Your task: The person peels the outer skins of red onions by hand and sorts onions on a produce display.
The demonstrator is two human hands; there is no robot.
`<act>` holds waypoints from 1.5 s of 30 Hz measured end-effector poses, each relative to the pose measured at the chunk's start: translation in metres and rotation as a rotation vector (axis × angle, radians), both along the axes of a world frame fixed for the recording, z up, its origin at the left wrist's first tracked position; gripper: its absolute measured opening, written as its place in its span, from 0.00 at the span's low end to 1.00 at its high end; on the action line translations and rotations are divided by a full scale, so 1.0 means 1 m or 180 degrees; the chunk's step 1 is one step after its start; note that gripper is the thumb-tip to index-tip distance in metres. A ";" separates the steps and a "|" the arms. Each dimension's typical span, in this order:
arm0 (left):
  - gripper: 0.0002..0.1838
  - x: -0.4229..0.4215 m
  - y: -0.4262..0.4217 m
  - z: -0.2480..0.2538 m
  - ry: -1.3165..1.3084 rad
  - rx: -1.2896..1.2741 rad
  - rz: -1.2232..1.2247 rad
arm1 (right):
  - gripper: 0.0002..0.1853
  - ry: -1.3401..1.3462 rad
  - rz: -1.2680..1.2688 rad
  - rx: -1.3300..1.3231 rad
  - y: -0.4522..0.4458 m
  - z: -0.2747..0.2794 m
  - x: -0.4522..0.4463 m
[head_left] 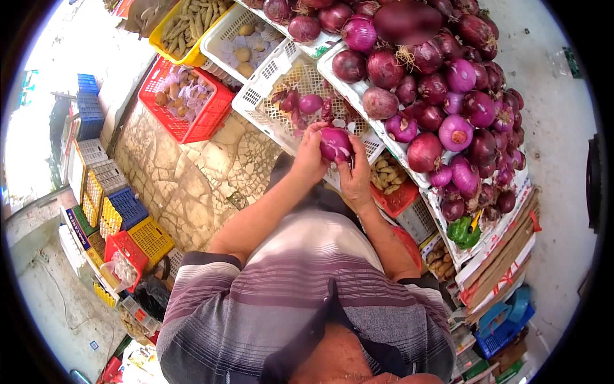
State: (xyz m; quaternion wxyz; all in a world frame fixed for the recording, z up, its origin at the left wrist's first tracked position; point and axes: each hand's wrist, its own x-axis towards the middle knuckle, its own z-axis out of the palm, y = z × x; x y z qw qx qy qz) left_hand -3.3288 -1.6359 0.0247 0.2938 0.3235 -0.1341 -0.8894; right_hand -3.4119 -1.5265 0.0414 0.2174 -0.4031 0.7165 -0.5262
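Left hand (311,157) and right hand (354,176) gripped a purple onion (334,143) between them, fingers closed on its left and right sides, over the near side of a white crate (259,91).

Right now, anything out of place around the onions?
Yes: a green item, probably a pepper, lies at the lower edge of the red onion pile, the odd colour out. Loose skins in the white basket near the held onion look like peelings.
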 end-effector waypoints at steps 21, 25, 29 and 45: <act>0.10 0.001 -0.007 0.012 -0.0534 -0.0708 0.0130 | 0.20 -0.3157 -0.0918 -0.0971 -0.030 -0.017 0.016; 0.12 -0.012 -0.005 0.008 -0.0783 -0.0183 0.0194 | 0.19 -0.1298 -0.1023 -0.0359 -0.020 -0.021 0.009; 0.16 0.001 0.001 0.006 -0.0833 0.0562 -0.0682 | 0.23 0.0101 -0.0667 -0.0697 -0.019 -0.017 -0.008; 0.25 0.010 -0.016 0.032 -0.0059 -0.0350 -0.0563 | 0.35 -0.1861 -0.0147 -0.0856 -0.018 0.018 -0.002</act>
